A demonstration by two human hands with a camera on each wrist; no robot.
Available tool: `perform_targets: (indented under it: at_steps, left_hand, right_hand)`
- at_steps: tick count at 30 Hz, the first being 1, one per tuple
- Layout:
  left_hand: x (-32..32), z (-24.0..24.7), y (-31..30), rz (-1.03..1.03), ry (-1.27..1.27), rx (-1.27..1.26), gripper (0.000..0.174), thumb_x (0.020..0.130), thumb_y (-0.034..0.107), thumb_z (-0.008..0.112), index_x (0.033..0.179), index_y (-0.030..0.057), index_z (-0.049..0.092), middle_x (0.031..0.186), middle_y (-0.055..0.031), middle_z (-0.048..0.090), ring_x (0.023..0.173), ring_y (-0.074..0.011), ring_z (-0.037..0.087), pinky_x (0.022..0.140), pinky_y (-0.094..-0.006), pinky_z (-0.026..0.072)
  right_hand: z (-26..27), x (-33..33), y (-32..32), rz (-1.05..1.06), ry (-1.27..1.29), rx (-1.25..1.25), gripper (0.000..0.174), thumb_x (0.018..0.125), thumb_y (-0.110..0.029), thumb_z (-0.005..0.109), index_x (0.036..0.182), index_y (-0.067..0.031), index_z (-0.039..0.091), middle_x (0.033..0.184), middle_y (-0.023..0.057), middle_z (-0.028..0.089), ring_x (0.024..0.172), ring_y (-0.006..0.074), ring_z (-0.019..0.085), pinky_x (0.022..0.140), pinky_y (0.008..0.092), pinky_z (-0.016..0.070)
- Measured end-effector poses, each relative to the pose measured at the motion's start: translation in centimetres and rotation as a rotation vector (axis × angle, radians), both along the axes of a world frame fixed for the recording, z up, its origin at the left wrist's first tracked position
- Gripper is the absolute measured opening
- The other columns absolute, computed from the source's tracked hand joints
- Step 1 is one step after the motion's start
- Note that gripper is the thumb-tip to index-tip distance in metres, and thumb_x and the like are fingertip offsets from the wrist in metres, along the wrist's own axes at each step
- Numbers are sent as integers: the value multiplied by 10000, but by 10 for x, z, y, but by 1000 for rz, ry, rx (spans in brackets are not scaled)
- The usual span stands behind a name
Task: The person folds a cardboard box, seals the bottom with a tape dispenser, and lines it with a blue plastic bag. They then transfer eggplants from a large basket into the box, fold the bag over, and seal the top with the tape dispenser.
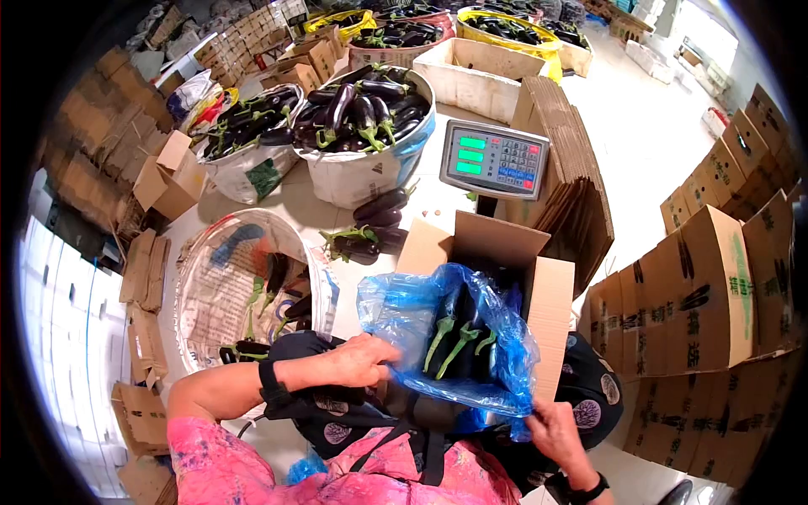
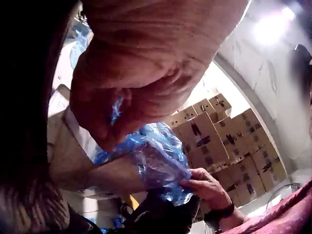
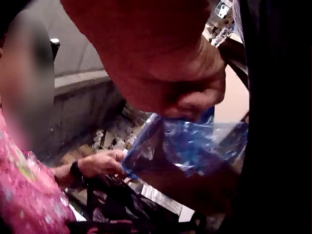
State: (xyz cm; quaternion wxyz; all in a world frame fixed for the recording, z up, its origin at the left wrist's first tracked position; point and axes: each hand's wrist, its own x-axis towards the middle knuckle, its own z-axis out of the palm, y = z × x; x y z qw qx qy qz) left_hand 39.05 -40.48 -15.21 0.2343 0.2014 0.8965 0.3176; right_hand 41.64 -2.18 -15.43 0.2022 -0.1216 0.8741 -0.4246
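An open cardboard box [image 1: 551, 311] stands before me, lined with a blue plastic bag [image 1: 396, 307]. Inside the bag lie several eggplants [image 1: 480, 328], their green stems toward me. My left hand [image 1: 364, 360] pinches the bag's edge at the near left; a bit of blue film shows between the fingers of the left hand [image 2: 141, 92] in the left wrist view. At the near right corner my right hand [image 1: 555, 433] pinches the bag's rim. The right wrist view has the bag [image 3: 190, 146] stretched between the right hand [image 3: 165, 83] and the left.
A digital scale display [image 1: 495, 158] stands behind the box, beside flattened cartons [image 1: 572, 168]. To the left is a woven basket [image 1: 189, 295] with some eggplants. Full eggplant baskets [image 1: 362, 172] stand farther back, loose eggplants [image 1: 383, 206] lie on the floor, and printed cartons [image 1: 673, 295] are stacked right.
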Motion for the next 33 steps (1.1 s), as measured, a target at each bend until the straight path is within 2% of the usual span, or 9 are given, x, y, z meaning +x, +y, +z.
perform_targets:
  at_steps: [3,9,15,20,21,26,29,30,33]
  left_hand:
    - [-19,12,7,-26,-165,80,261,794,181,578,993,21,636,923,-231,657,903,-416,639,795,-469,512]
    - [-97,-24,40,254,-112,256,214,817,174,550,939,11,617,742,-138,619,732,-249,633,689,-404,518]
    - [-85,0,33,499,-311,222,210,839,196,561,904,3,612,665,-78,565,656,-165,591,619,-348,490]
    - [-87,-27,56,301,-294,327,251,843,175,545,987,-13,628,770,-157,641,708,-235,644,660,-361,525]
    - [-84,-41,67,308,-357,451,224,901,130,543,1054,6,648,795,-49,640,742,-135,607,687,-309,515]
    - [-80,-6,104,-20,94,374,251,857,102,635,1098,32,633,966,-181,635,911,-338,630,800,-379,522]
    - [-92,-4,101,22,549,276,424,822,67,635,1241,72,572,1166,-185,573,1065,-394,557,851,-414,509]
    - [-98,-6,97,-62,537,148,591,813,41,599,1383,126,467,1414,-169,419,1250,-414,439,873,-453,504]
    - [-118,-19,96,-240,740,-252,641,828,42,567,1439,168,419,1508,-154,332,1338,-402,373,876,-479,506]
  right_hand:
    - [16,-25,6,-175,-430,-371,193,908,-89,577,1031,-8,702,820,67,703,712,140,652,667,297,507]
    - [16,-118,-55,-166,-316,-688,268,972,-249,588,1084,-21,673,848,-48,622,814,66,581,727,241,463]
    - [16,-120,-12,-106,-360,-254,457,870,-315,730,1181,11,652,865,49,681,733,115,593,646,268,486]
    - [-43,-90,-57,136,77,102,1074,617,-535,873,1396,54,427,1127,256,637,1053,367,632,912,440,501]
    - [-54,-87,-75,157,201,134,1137,590,-564,875,1413,52,391,1169,271,612,1092,404,607,934,468,485]
    - [-70,-99,-105,138,326,158,301,788,-113,644,1063,-12,570,791,232,648,731,470,627,642,549,513]
    - [-83,-104,-101,-48,394,49,265,785,-91,648,1034,-26,582,809,235,637,751,475,618,654,549,510]
    - [-69,-105,-102,-23,483,-78,242,773,-57,636,1006,-18,584,817,270,619,769,493,605,661,548,506]
    - [-77,-110,-101,67,466,-118,264,760,-28,625,1021,-15,587,864,296,618,804,508,598,688,550,504]
